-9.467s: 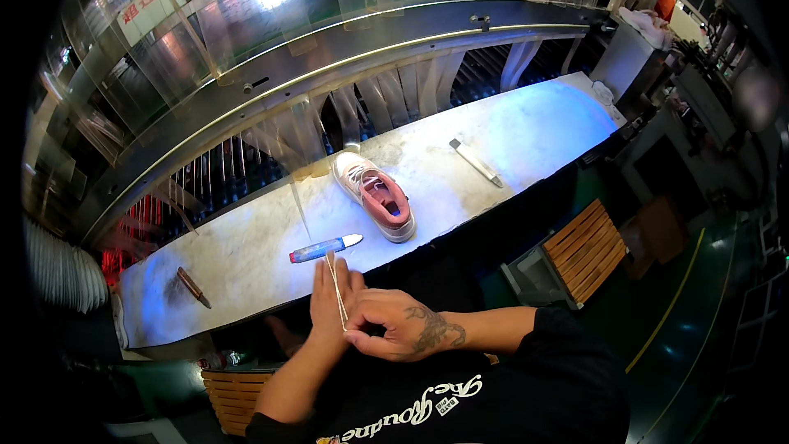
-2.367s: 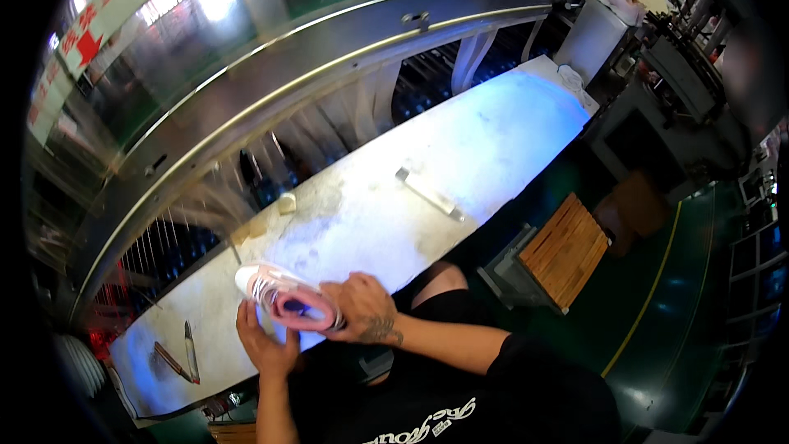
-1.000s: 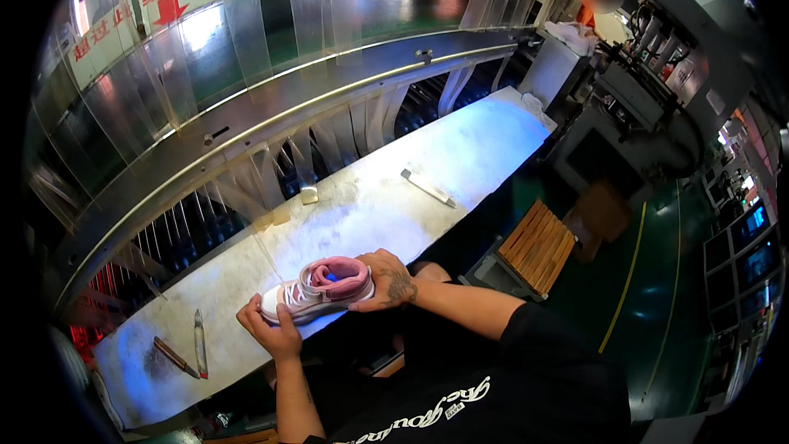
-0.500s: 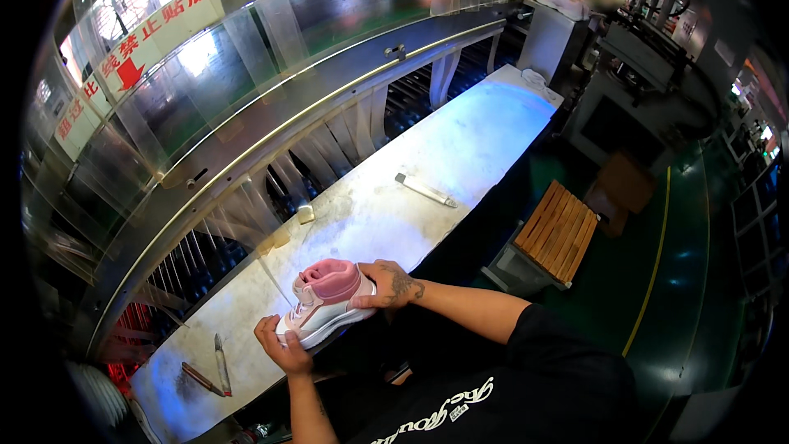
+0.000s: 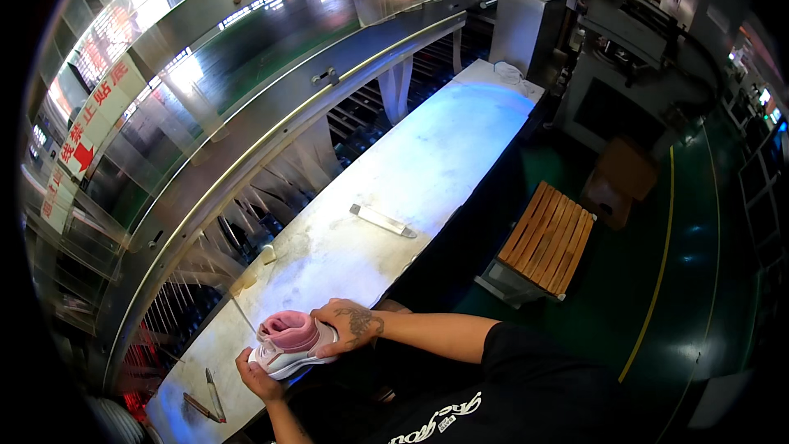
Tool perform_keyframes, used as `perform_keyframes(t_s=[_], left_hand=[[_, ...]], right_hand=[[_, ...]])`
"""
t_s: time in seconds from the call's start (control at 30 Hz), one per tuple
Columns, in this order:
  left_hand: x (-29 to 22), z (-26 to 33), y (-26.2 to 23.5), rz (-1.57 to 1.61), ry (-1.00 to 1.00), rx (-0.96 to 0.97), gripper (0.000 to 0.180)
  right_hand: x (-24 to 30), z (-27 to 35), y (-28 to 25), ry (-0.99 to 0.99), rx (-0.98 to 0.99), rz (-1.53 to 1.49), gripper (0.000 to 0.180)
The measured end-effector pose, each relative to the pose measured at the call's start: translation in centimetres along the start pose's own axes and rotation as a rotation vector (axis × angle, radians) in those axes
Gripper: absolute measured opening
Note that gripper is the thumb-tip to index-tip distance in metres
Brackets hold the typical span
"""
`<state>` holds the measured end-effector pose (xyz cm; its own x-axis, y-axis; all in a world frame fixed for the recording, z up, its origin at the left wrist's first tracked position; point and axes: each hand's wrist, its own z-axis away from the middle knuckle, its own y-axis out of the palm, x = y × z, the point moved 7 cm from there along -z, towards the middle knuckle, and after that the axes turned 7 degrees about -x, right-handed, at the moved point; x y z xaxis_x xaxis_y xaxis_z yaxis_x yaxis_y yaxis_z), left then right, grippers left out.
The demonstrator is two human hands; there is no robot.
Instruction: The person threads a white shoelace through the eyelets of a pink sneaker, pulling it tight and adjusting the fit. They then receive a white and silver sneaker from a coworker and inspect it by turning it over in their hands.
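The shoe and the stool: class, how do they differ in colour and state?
The shoe is pink and white; the stool is brown and grey. The left hand and right hand hold the shoe; no hand holds the stool. Both show more than one colour.

Two hands (image 5: 343,326) (image 5: 258,378), one shoe (image 5: 289,352) — three slim tools (image 5: 383,221) (image 5: 214,395) (image 5: 200,407).

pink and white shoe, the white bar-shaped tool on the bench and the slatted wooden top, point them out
Shoe (image 5: 289,354), head view: on its side panel.
White bar-shaped tool (image 5: 383,221), head view: midway along it.
Slatted wooden top (image 5: 547,238), head view: on its middle slats.
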<state>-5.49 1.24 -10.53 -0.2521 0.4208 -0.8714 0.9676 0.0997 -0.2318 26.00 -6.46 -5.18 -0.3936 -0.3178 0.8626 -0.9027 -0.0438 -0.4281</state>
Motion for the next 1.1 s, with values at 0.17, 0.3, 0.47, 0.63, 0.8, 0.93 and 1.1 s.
perform_keyframes(t_s=[0.17, 0.3, 0.47, 0.63, 0.8, 0.93, 1.1], left_hand=[[-0.3, -0.2, 0.3, -0.088, 0.039, -0.002, 0.053], [-1.4, -0.2, 0.3, -0.284, 0.178, -0.028, 0.053], [-0.4, 0.1, 0.4, -0.177, 0.073, 0.053, 0.051], [0.4, -0.4, 0.3, -0.151, 0.045, 0.051, 0.053], [-0.1, -0.5, 0.1, -0.214, 0.095, 0.058, 0.05], [-1.0, -0.3, 0.0, -0.285, 0.087, 0.075, 0.043], [-2.3, 0.3, 0.5, -0.273, 0.076, 0.026, 0.035]], right_hand=[[-1.9, 0.4, 1.1, -0.09, -0.114, -0.069, 0.07], [-2.0, 0.5, -2.3, 0.15, -0.284, -0.494, 0.064], [9.6, 4.7, -15.6, -0.241, -0.251, -1.422, 0.081], [23.6, 10.4, -18.6, -0.815, 0.025, -1.151, 0.091], [26.6, 9.7, -16.1, -0.811, 0.037, -1.077, 0.099], [26.4, 9.6, -13.9, -0.778, 0.145, -1.04, 0.111], [22.5, 8.6, -10.9, -0.606, -0.073, -1.062, 0.116]])
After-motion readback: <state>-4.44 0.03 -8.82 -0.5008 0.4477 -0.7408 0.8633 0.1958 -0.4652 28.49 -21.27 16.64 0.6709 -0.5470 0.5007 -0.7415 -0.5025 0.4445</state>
